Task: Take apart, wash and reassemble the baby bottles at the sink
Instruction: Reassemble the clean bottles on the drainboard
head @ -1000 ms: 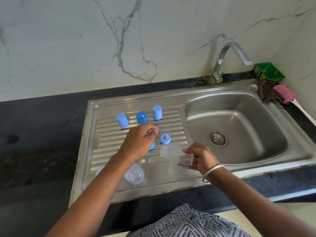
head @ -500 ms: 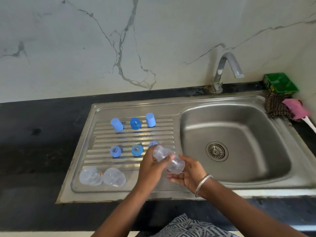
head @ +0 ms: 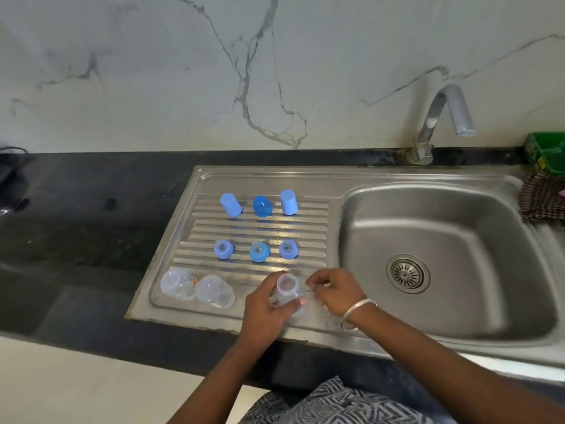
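My left hand (head: 264, 307) grips a clear bottle body (head: 287, 286) upright, mouth up, over the front of the drainboard. My right hand (head: 334, 290) has its curled fingers against the bottle's right side. Two more clear bottle bodies (head: 177, 284) (head: 215, 291) lie at the drainboard's front left. Three blue collars with teats (head: 224, 249) (head: 260, 251) (head: 288, 249) stand in a row in the middle. Three blue caps (head: 230, 205) (head: 263, 206) (head: 289, 202) stand in the back row.
The steel sink basin (head: 443, 240) with its drain (head: 406, 273) lies to the right, the tap (head: 440, 117) behind it. A green box (head: 547, 151) and a checked cloth (head: 541, 200) sit at the far right. Black counter (head: 91, 215) stretches left.
The bottle went from tilted on its side between both hands to upright in my left hand, lower over the drainboard. My right hand shifted from under it to its right side.
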A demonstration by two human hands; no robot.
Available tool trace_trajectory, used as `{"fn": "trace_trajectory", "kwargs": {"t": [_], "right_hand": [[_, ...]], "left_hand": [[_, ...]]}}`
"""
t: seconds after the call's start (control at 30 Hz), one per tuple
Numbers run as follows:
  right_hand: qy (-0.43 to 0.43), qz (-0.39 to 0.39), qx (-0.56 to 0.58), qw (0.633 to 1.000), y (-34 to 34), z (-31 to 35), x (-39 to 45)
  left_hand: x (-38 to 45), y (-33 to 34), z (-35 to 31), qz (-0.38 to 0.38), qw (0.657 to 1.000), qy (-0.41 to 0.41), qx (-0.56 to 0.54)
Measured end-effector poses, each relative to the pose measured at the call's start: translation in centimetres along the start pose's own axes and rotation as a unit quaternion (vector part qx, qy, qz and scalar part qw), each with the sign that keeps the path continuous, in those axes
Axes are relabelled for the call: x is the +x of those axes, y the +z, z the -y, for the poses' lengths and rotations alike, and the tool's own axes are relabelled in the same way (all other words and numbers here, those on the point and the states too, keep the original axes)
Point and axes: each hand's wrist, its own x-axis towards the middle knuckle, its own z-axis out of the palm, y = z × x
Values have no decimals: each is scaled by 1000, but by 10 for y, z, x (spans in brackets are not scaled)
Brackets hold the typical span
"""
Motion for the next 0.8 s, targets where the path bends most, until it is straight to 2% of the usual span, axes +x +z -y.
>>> {"fn": "trace_trajectory", "kwargs": {"t": [0.17,0.3,0.4,0.6,0.7,0.8], "right_hand": [[-103,-53,-123,986,5,28,37],[-180,-32,-211,960,16,56,71],[-183,-3,-287,940,21,70,94],[-121,54,-423,896,22,66,107],[-119,61,-423,896,22,60,106],[-110,39,-378,919,19,61,98]], "left_hand": [[5,-7,12,-26,1000,2,-10],[11,-11,18,-20,1000,-2,-17],[16,-13,25,5,1000,6,-14],[21,-14,40,38,999,20,-16],[21,-15,44,37,998,42,-11],[20,-17,46,42,996,73,11]]}}
